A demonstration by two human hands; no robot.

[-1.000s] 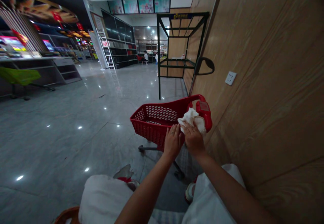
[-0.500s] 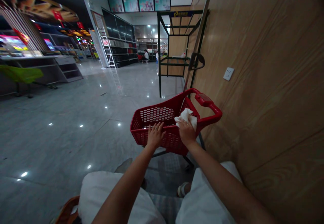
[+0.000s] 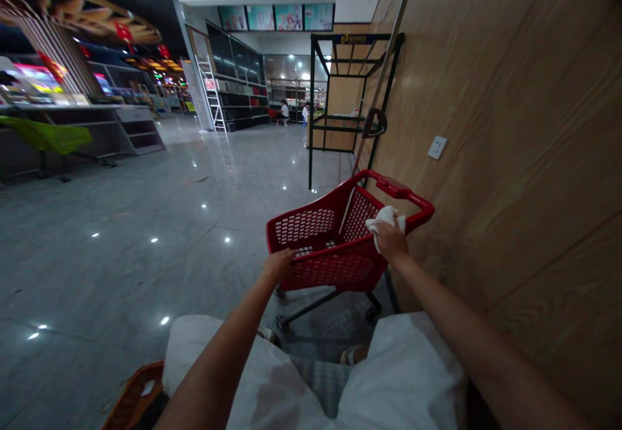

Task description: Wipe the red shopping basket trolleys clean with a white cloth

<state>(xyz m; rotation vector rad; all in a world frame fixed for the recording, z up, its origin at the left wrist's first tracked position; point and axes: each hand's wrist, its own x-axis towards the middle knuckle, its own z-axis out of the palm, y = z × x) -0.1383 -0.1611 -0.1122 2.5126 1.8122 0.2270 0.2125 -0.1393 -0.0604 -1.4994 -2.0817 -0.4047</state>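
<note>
A red plastic shopping cart [image 3: 330,271] with perforated sides stands in front of my knees, its handle toward the wall on the right. My left hand [image 3: 278,265] grips the near rim at the cart's left end, fingers curled over the edge. In my right hand [image 3: 392,241] is a crumpled white cloth [image 3: 385,217], pressed against the rim close to where the handle begins. Part of the cloth is hidden behind my fingers. The basket's inside shows its slotted floor.
A wood-panelled wall [image 3: 525,177] with a socket [image 3: 438,147] runs along the right. Behind the cart stands a dark metal frame [image 3: 311,106]. An orange crate [image 3: 138,394] is at lower left, a green cart [image 3: 53,137] farther off. Two people are in the background.
My right hand has moved right along the rim with the cloth, toward the handle. My left hand has shifted left and closed on the rim. The cart sits slightly farther right in view.
</note>
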